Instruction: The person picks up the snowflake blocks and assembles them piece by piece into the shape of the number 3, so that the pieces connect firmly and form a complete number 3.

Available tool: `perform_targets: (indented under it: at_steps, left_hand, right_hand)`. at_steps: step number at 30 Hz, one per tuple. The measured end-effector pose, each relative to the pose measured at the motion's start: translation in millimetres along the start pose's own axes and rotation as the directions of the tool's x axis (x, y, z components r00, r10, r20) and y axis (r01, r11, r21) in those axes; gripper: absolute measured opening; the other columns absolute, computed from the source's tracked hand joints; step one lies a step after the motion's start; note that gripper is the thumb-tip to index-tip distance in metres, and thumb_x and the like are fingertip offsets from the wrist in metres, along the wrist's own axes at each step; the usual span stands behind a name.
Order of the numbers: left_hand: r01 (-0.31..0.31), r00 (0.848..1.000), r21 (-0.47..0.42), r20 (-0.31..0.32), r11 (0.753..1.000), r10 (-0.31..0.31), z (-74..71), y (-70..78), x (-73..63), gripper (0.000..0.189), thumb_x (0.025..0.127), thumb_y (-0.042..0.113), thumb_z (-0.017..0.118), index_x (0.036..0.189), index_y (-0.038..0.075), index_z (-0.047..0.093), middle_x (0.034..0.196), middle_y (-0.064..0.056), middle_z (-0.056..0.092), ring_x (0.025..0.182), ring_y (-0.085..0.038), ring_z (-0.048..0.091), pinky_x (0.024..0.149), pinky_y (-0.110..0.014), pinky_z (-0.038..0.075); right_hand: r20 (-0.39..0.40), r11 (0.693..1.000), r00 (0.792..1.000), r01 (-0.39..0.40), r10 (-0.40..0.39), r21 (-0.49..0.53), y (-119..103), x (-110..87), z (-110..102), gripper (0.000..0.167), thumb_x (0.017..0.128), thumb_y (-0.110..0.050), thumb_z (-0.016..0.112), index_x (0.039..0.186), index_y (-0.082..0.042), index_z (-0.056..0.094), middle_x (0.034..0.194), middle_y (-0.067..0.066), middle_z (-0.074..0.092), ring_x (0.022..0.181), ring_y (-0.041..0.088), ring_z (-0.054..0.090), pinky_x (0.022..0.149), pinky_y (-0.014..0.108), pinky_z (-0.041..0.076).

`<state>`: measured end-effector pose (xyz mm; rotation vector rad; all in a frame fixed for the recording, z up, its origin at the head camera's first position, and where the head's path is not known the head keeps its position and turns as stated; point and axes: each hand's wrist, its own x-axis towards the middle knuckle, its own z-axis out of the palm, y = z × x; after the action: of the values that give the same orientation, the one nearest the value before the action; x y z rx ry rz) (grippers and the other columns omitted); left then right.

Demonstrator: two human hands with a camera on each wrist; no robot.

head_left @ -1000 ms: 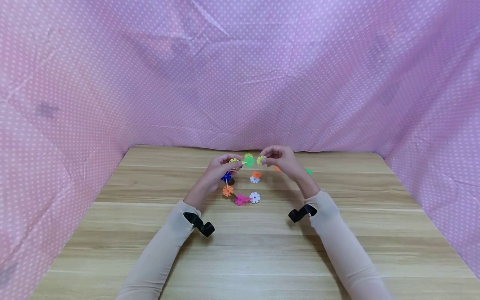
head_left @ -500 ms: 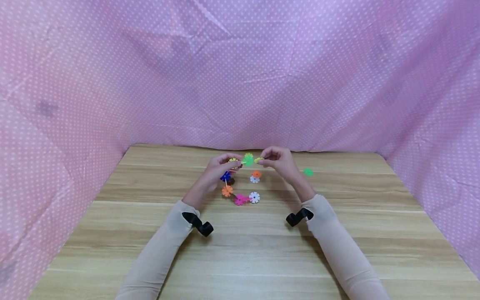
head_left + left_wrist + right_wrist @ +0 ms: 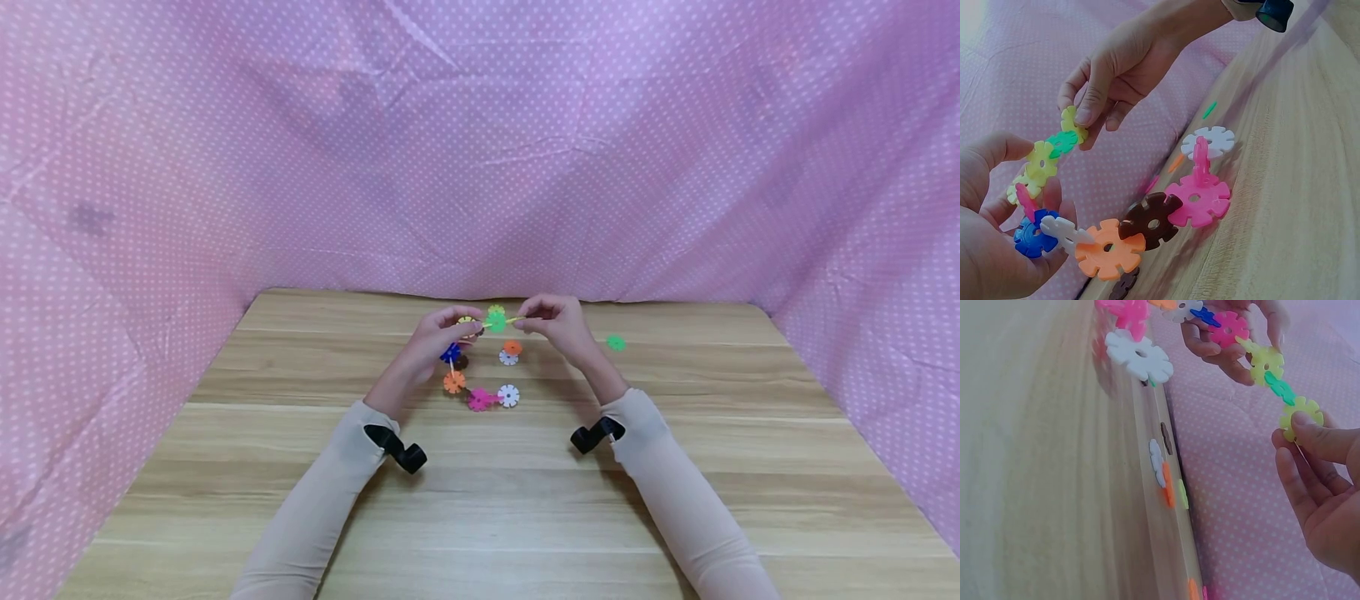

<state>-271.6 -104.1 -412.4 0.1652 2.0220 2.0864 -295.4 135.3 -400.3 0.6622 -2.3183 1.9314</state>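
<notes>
A chain of slotted plastic snowflake discs hangs from my left hand (image 3: 431, 343), whose thumb and fingers pinch a yellow disc (image 3: 1042, 154). Below it run a blue disc (image 3: 1032, 242), an orange disc (image 3: 1094, 259), a brown disc (image 3: 1141, 215), pink discs (image 3: 1182, 200) and a white disc (image 3: 1213, 139) at the end. Past the pinched piece sits a green disc (image 3: 497, 322). My right hand (image 3: 561, 327) pinches another yellow disc (image 3: 1069, 117) between thumb and fingers, its rim against the green one. How deep their slots mesh cannot be seen.
On the wooden table (image 3: 480, 500) lie a loose orange disc (image 3: 512, 347) overlapping a white disc (image 3: 508, 358), a brown disc (image 3: 461, 362), a yellow disc (image 3: 497, 310) and a green disc (image 3: 616, 342). A pink dotted cloth (image 3: 480, 167) hangs behind the far edge.
My right hand has brought its yellow disc leftward to the green disc and turned it from face-on to edge-on. The left hand has stayed almost still.
</notes>
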Motion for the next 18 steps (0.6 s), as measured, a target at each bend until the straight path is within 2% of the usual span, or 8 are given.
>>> perform_targets:
  at_steps: [4, 8, 11, 14, 16, 18]
  left_hand:
    - [0.005, 1.000, -0.020, 0.010, 1.000, -0.005, 0.6, 0.3, -0.2, 0.030, 0.099, 0.017, 0.067, 0.127, 0.006, 0.065, 0.110, -0.001, 0.064, 0.106, -0.024, 0.063, 0.111, -0.057, 0.048]
    - [0.001, 1.000, -0.005, 0.023, 1.000, -0.001, 0.6, 0.1, -0.4, 0.031, 0.098, 0.016, 0.068, 0.127, 0.007, 0.065, 0.113, -0.004, 0.063, 0.098, -0.018, 0.063, 0.109, -0.056, 0.049]
    - [-0.003, 0.999, 0.044, 0.033, 0.999, 0.001, -0.1, -0.6, -0.6, 0.033, 0.096, 0.019, 0.071, 0.127, 0.012, 0.066, 0.111, -0.002, 0.062, 0.089, -0.016, 0.060, 0.096, -0.046, 0.055]
    - [-0.007, 0.999, 0.083, 0.045, 0.996, 0.003, -0.6, -0.8, -1.1, 0.035, 0.094, 0.021, 0.073, 0.128, 0.015, 0.065, 0.104, 0.001, 0.060, 0.083, -0.018, 0.056, 0.078, -0.033, 0.052]
    - [-0.010, 0.999, 0.097, 0.050, 0.995, 0.005, -0.2, -0.6, -1.1, 0.036, 0.094, 0.021, 0.074, 0.129, 0.015, 0.065, 0.100, 0.000, 0.061, 0.083, -0.023, 0.058, 0.075, -0.032, 0.052]
    - [-0.014, 0.999, 0.105, 0.050, 0.994, 0.008, 0.5, -0.1, -1.1, 0.037, 0.095, 0.019, 0.073, 0.130, 0.014, 0.065, 0.103, -0.001, 0.065, 0.091, -0.034, 0.064, 0.082, -0.039, 0.058]
  right_hand:
    - [0.001, 1.000, 1.000, -0.010, 0.010, -0.003, -0.5, -0.4, 1.5, 0.015, 0.084, 0.011, 0.075, 0.097, 0.016, 0.069, 0.087, 0.015, 0.074, 0.070, 0.005, 0.067, 0.067, 0.019, 0.059]
    - [0.005, 1.000, 1.000, -0.009, 0.009, -0.008, 0.3, -1.0, 2.2, 0.016, 0.085, 0.010, 0.075, 0.098, 0.017, 0.068, 0.089, 0.018, 0.074, 0.071, 0.005, 0.067, 0.067, 0.020, 0.060]
    - [0.009, 1.000, 1.000, 0.005, -0.005, -0.018, 0.1, -1.8, 3.5, 0.017, 0.085, 0.007, 0.076, 0.097, 0.016, 0.068, 0.087, 0.013, 0.075, 0.071, 0.006, 0.067, 0.068, 0.021, 0.060]
    - [0.013, 1.000, 1.000, 0.015, -0.014, -0.023, -0.2, -2.4, 5.2, 0.019, 0.085, 0.004, 0.078, 0.097, 0.016, 0.069, 0.086, 0.009, 0.075, 0.071, 0.006, 0.068, 0.068, 0.022, 0.061]
    - [0.013, 1.000, 1.000, 0.016, -0.016, -0.024, -0.8, -2.9, 6.5, 0.020, 0.085, 0.003, 0.079, 0.097, 0.015, 0.069, 0.087, 0.011, 0.075, 0.072, 0.007, 0.068, 0.068, 0.021, 0.061]
    - [0.014, 1.000, 1.000, 0.012, -0.012, -0.024, -2.2, -3.7, 7.8, 0.019, 0.085, 0.002, 0.079, 0.096, 0.014, 0.070, 0.089, 0.017, 0.074, 0.072, 0.007, 0.068, 0.068, 0.021, 0.061]
